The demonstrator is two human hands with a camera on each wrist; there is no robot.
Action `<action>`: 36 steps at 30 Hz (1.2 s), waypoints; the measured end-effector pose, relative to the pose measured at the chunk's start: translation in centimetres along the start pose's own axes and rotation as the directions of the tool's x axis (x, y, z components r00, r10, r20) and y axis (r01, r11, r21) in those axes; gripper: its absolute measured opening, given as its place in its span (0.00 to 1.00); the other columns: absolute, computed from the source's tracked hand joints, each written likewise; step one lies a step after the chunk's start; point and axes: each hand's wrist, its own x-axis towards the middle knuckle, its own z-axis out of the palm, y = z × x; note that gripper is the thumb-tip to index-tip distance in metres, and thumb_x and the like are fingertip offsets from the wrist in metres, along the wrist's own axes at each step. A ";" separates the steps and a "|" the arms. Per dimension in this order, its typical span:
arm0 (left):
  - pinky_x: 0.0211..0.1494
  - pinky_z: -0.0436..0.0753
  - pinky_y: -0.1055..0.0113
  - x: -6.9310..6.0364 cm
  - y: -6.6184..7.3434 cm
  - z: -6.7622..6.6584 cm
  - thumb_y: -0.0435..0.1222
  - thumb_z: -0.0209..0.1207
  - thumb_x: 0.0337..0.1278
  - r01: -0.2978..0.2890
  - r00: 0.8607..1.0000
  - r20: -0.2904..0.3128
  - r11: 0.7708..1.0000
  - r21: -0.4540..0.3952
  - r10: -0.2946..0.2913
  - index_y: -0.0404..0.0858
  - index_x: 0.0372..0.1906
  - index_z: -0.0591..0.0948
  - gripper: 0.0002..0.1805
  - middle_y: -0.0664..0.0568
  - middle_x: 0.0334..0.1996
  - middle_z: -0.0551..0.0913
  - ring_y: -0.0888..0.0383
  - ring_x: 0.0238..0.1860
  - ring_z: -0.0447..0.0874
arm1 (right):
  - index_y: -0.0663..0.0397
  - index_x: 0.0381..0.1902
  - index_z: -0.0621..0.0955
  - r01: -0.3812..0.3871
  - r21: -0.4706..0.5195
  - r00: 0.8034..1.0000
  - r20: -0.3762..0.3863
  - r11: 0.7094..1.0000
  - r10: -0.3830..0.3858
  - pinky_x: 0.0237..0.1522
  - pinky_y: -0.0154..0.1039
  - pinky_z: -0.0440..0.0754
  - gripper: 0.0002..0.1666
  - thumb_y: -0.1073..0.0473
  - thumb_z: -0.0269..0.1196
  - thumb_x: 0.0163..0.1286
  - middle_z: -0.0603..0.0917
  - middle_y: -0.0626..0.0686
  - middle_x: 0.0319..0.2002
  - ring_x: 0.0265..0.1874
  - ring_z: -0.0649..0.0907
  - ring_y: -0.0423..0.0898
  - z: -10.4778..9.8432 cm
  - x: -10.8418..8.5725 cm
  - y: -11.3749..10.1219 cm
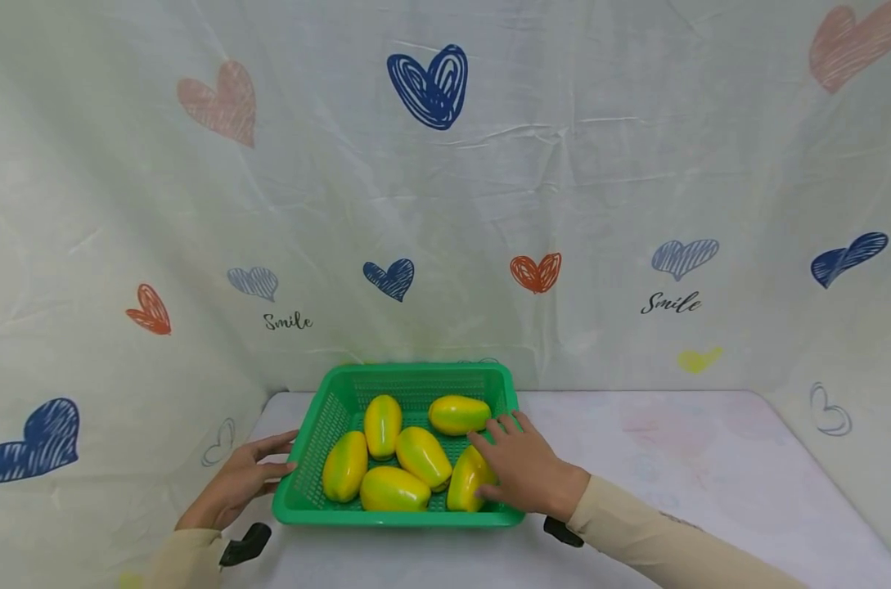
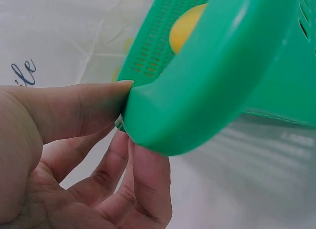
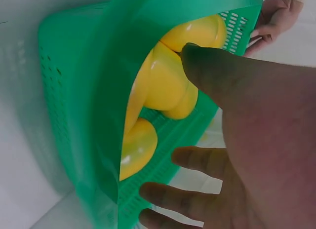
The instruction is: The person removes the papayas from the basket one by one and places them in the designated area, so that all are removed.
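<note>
A green plastic basket (image 1: 397, 518) with perforated walls holds several glossy yellow, green-tinged fruits (image 1: 423, 456), oval and mango-like. At the basket's left side, my left hand (image 1: 242, 481) pinches the rim; the left wrist view shows the thumb (image 2: 84, 108) on top and fingers (image 2: 150, 187) underneath. My right hand (image 1: 522, 468) hovers over the right side with its fingers spread, partly covering the rightmost fruit (image 1: 469, 481). In the right wrist view the thumb (image 3: 212, 66) overlaps a fruit (image 3: 165, 76); whether it touches, I cannot tell.
The basket stands on a white table (image 1: 636, 458), near its back edge. A pale sheet (image 1: 445, 204) printed with hearts and "Smile" hangs behind the table and along its sides. Black straps or devices (image 1: 246, 546) sit at both wrists.
</note>
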 end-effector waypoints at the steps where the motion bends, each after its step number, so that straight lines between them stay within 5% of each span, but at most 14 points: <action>1: 0.57 0.87 0.49 0.0 -0.1 0.0 0.30 0.64 0.70 -0.001 1.000 0.000 1.000 -0.003 0.001 0.26 0.80 0.62 0.39 0.26 0.67 0.71 0.54 0.46 0.85 | 0.57 0.67 0.80 0.001 -0.012 1.000 0.010 1.000 -0.001 0.67 0.60 0.75 0.43 0.35 0.74 0.65 0.82 0.60 0.57 0.58 0.79 0.59 0.1 0.2 -0.1; 15: 0.56 0.88 0.50 -0.5 0.0 0.3 0.29 0.63 0.70 -0.006 1.000 -0.023 1.000 -0.018 0.006 0.27 0.79 0.63 0.37 0.26 0.67 0.71 0.54 0.46 0.84 | 0.53 0.61 0.84 -0.041 -0.092 0.989 0.140 0.995 0.053 0.71 0.57 0.74 0.40 0.32 0.76 0.61 0.85 0.56 0.54 0.58 0.80 0.55 0.2 2.1 -1.4; 22: 0.56 0.87 0.50 -0.4 0.0 0.4 0.29 0.63 0.71 0.002 1.000 -0.031 1.000 -0.022 -0.003 0.28 0.80 0.64 0.37 0.27 0.67 0.71 0.54 0.47 0.84 | 0.49 0.57 0.85 -0.037 -0.059 0.971 0.236 0.998 0.050 0.59 0.49 0.79 0.38 0.33 0.79 0.57 0.85 0.53 0.46 0.47 0.81 0.51 0.7 3.0 -1.6; 36: 0.55 0.88 0.50 -0.5 0.0 0.5 0.29 0.63 0.71 0.002 0.999 -0.033 1.000 -0.015 -0.003 0.27 0.80 0.63 0.37 0.27 0.67 0.71 0.53 0.47 0.84 | 0.43 0.61 0.81 -0.024 -0.066 0.943 0.329 0.998 0.044 0.59 0.45 0.80 0.41 0.36 0.82 0.54 0.82 0.51 0.50 0.50 0.81 0.49 1.0 3.9 -1.2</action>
